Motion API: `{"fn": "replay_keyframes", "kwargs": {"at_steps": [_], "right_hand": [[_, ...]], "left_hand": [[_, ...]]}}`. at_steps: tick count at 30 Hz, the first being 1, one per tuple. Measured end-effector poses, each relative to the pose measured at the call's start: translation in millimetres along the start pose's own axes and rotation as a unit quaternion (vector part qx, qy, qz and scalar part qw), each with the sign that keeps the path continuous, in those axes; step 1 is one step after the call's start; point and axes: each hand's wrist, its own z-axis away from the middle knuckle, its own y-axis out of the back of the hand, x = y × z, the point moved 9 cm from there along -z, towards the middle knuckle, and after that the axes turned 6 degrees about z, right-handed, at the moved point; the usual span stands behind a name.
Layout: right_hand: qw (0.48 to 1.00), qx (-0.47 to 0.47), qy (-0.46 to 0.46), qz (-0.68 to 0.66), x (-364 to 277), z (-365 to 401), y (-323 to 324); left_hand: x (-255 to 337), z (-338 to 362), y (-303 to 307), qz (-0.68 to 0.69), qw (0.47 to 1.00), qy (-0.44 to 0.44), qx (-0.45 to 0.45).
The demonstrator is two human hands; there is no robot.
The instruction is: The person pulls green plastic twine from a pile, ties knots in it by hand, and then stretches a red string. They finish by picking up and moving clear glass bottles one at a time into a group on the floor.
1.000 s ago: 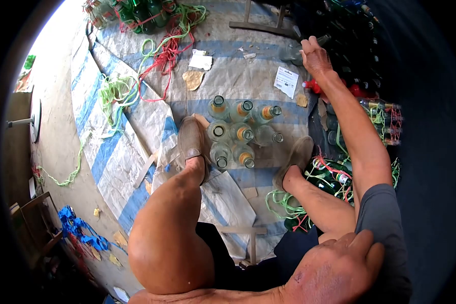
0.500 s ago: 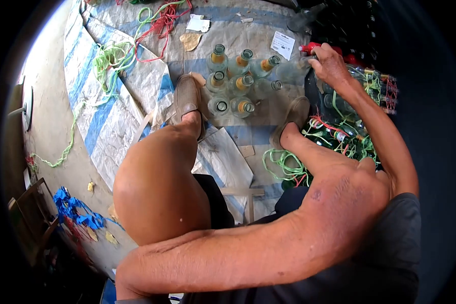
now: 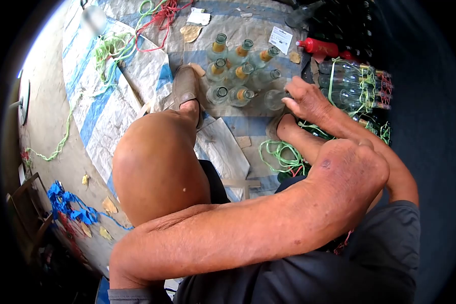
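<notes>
My right hand [image 3: 306, 101] is closed around the neck of a clear glass bottle [image 3: 274, 100], at the near right corner of a group of standing bottles. Several clear bottles [image 3: 240, 73] stand upright in rows between my shoes, most with yellow-orange labels at the neck. Across my lap lies my left arm, and my left hand [image 3: 359, 157] rests bent over by my right knee. Its fingers are turned down out of sight. Near my right foot lies a loose coil of green twine [image 3: 282, 156].
Bundles of bottles tied with green twine [image 3: 352, 86] lie at the right. Behind them is a red bottle [image 3: 319, 47]. A striped tarp [image 3: 99, 109] covers the floor. Green string [image 3: 111, 48], red string [image 3: 164, 20] and blue strips [image 3: 73, 205] lie at the left.
My right hand has come nearer and left, away from the red bottle, and the held bottle now sits beside the near row. My left hand has shifted slightly up.
</notes>
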Motion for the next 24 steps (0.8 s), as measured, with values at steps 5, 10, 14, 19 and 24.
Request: {"fn": "replay_keyframes", "kwargs": {"at_steps": [5, 10, 14, 19, 24], "right_hand": [[0.999, -0.017, 0.030, 0.012, -19.8, -11.7, -16.2], [0.998, -0.006, 0.058, 0.009, -31.3, -16.7, -21.7], [0.998, -0.012, 0.061, 0.021, -37.4, -16.5, -21.2], [0.999, -0.027, 0.041, 0.016, -33.7, -14.2, -21.5], [0.998, -0.034, 0.048, -0.002, -31.7, -15.3, -22.7]], "left_hand": [[-1.5, -1.3, 1.7, 0.023, 0.999, -0.017, 0.032], [0.3, -2.3, 0.2, -0.003, 1.000, -0.018, 0.009], [0.8, -1.1, 2.0, 0.002, 1.000, -0.020, 0.001], [2.8, 2.2, 3.4, -0.007, 0.999, -0.031, 0.017], [4.2, 3.1, 2.4, -0.044, 0.998, -0.046, -0.001]]}}
